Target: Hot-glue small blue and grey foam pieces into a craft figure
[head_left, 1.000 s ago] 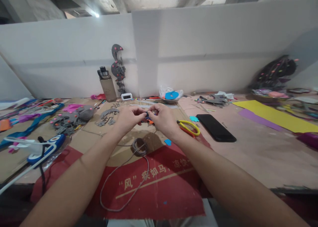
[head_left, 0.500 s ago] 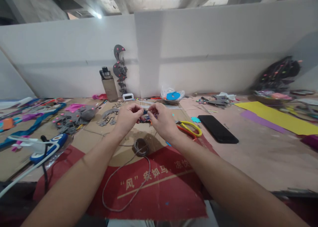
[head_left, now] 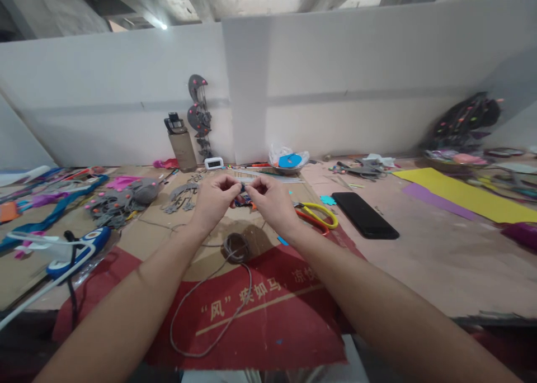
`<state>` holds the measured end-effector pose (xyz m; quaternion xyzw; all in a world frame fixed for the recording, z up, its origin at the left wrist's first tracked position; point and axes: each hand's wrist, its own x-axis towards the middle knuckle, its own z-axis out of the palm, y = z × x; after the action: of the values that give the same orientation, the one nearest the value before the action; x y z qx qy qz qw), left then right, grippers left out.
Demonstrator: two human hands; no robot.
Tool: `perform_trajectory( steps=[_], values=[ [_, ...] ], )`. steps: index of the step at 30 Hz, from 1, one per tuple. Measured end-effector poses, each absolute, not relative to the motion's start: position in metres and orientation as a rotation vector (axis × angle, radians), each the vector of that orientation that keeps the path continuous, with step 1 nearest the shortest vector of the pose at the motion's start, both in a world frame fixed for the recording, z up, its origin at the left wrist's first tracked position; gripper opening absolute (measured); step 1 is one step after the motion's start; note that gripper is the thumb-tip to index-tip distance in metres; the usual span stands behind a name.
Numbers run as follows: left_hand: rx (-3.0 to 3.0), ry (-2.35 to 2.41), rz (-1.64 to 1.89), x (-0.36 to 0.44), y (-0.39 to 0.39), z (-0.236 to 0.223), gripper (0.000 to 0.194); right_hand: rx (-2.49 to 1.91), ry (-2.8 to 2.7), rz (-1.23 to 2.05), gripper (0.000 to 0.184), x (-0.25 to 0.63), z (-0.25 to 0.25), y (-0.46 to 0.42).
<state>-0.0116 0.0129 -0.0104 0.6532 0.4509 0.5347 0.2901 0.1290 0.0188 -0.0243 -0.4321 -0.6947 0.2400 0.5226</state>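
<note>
Small dark piece (head_left: pixel 243 187), pinched between closed thumb and fingertips of left hand (head_left: pixel 213 203) and right hand (head_left: pixel 273 202), above cardboard (head_left: pixel 268 332) printed “风” 疾如马, 凉快, the two hands' fingertips being brought closer together than before.

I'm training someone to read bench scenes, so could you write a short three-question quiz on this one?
1. True or false: the left hand and right hand have their fingertips close together at a small dark piece.
2. Which stands upright near the wall?
A) the phone
B) the bottle
C) the scissors
3. What colour is the long sheet next to the purple strip?

Key: 1 true; 2 B; 3 yellow.
</note>
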Motion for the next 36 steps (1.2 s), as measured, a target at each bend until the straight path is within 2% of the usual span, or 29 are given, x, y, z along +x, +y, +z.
perform_trajectory(
  steps=[11, 27, 29, 32, 36],
  values=[
    [1.783, 1.310, 1.549, -0.005, 0.008, -0.011, 0.012, -1.038, -1.588, 0.584, 0.017, 0.125, -0.022, 0.016],
    [1.601, 1.131, 1.547, -0.002, 0.008, -0.013, 0.015, -0.990, -1.416, 0.798, 0.019, 0.124, -0.026, 0.025],
    [1.581, 1.076, 1.521, -0.003, 0.010, -0.014, 0.016, -0.942, -1.398, 0.893, 0.024, 0.126, -0.029, 0.028],
    [1.596, 1.019, 1.412, -0.006, 0.014, -0.016, 0.019, -0.926, -1.416, 1.016, 0.019, 0.129, -0.031, 0.033],
    [1.553, 0.996, 1.248, -0.009, 0.017, -0.014, 0.021, -0.972, -1.403, 1.020, 0.016, 0.133, -0.030, 0.037]
  ],
)
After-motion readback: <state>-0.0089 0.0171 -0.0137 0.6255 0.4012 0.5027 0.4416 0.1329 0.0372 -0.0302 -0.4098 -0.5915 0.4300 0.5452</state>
